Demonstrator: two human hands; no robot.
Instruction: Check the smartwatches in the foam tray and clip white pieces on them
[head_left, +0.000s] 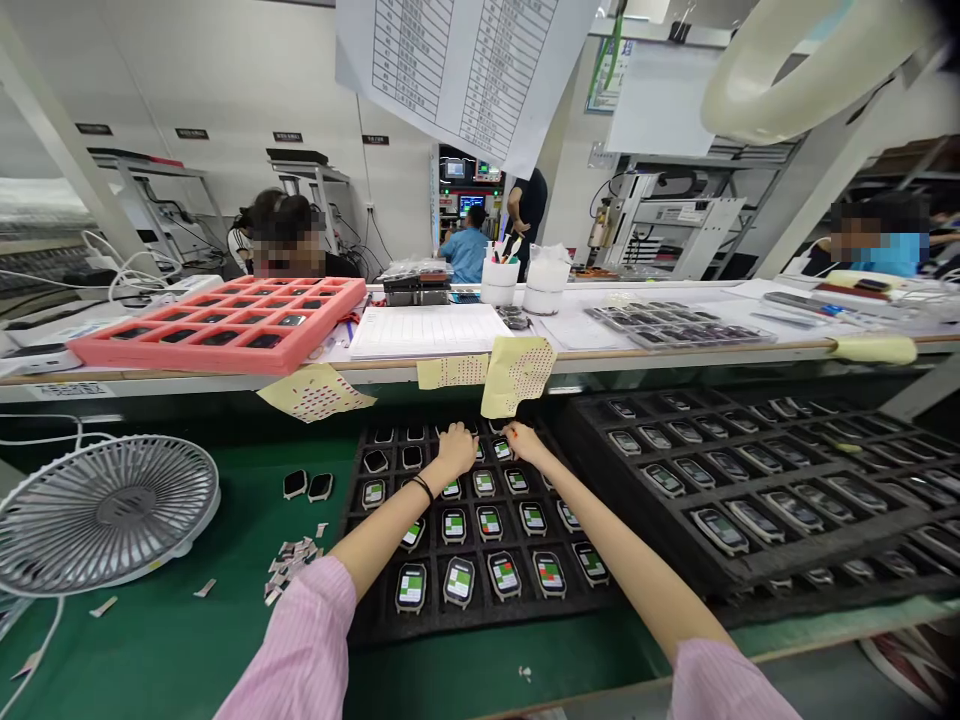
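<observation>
A black foam tray (435,625) lies on the green mat, with smartwatch bodies without straps in its compartments. Many screens glow with green, white and red blocks, as on the watch (505,574) in the front row; some at the back left are dark. My left hand (457,450) reaches to the tray's back rows, its fingers curled down over a compartment. Close to its right, my right hand (521,442) has its fingers bent together beside a lit watch (502,449). Whatever lies under the fingertips of either hand is hidden.
Two dark watches (307,485) and small paper scraps (292,565) lie left of the tray, near a grey fan (124,510). Stacked black trays of watches (720,530) stand at right. Above, a shelf edge (637,362) carries a pink foam tray (225,335).
</observation>
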